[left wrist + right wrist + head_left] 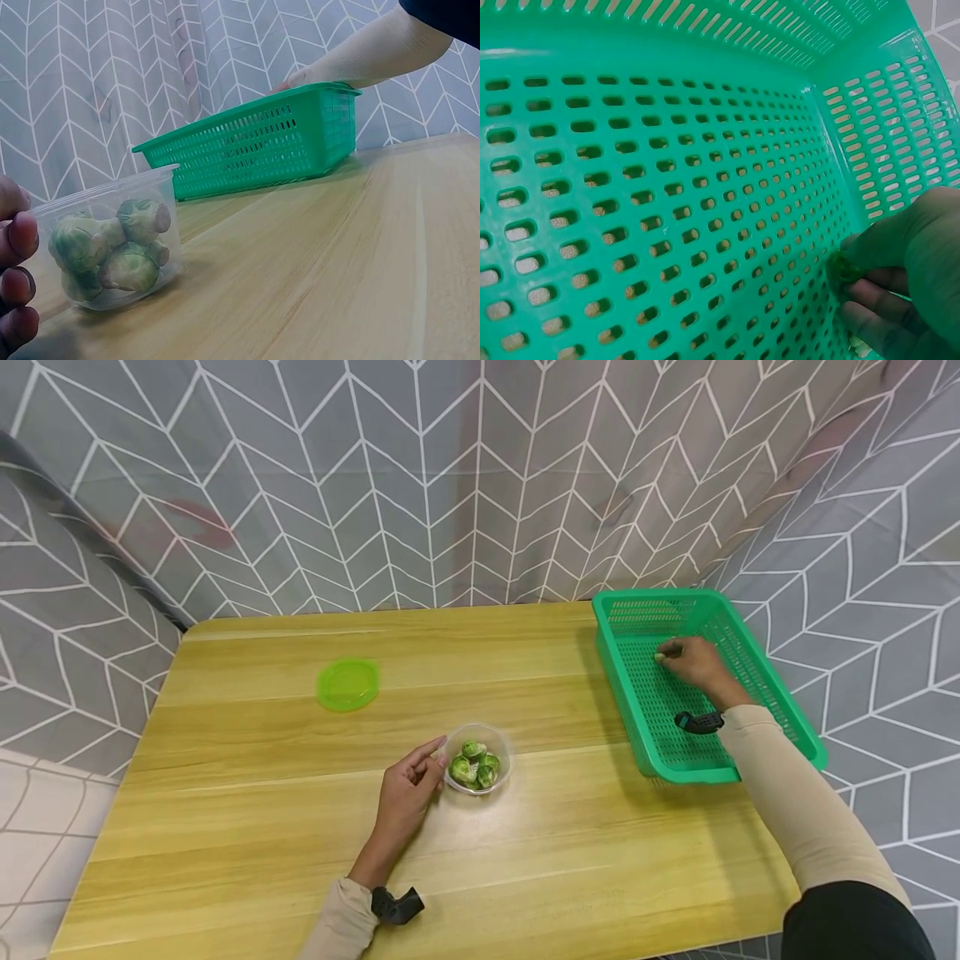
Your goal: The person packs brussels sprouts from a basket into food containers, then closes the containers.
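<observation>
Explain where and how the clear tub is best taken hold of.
Probably by the side of the tub, just under its rim, coming from the person's left with a curved grip round the outside. The rim juts out, giving a catch; the tub stands upright and open, with sprouts inside, and the left hand is at that side.

No text, label, brand, number or sign is legible in 3 views.

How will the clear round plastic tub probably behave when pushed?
The clear round plastic tub looks thin, so it may flex. Standing upright on the smooth wooden tabletop, it would likely slide. Uncovered, it could spill round green sprouts if tilted.
</observation>
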Demonstrator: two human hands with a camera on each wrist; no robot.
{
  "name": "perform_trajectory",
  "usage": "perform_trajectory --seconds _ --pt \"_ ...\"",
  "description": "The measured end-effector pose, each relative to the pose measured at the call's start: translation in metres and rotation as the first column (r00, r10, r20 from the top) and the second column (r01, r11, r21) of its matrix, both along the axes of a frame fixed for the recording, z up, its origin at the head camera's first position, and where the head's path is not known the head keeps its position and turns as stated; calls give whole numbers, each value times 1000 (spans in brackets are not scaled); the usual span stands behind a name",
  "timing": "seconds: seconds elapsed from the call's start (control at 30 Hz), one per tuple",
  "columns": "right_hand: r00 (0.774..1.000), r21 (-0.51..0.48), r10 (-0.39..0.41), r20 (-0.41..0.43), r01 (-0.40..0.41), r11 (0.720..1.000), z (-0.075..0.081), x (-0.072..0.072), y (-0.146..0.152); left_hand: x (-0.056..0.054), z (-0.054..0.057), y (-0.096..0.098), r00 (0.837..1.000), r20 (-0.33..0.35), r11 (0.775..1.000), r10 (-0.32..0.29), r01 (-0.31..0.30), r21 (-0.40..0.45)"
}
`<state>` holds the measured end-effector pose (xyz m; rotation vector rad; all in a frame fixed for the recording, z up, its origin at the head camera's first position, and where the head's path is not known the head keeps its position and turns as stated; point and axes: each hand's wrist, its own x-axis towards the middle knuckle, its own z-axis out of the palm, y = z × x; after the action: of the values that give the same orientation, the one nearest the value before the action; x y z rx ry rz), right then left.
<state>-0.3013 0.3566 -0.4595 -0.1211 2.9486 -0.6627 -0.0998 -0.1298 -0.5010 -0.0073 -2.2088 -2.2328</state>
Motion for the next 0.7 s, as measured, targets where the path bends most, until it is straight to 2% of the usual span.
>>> perform_trajectory --seconds 0.3,0.7 --pt "999 6 7 -37 -7 1000 -3 -2 2 1 0 -1 1000 -9 1000 -16 16 9" --pt "999 -25 -29 -29 28 999 1 0 -1 1 -1 -1 1000 -14 1000 -8 8 14"
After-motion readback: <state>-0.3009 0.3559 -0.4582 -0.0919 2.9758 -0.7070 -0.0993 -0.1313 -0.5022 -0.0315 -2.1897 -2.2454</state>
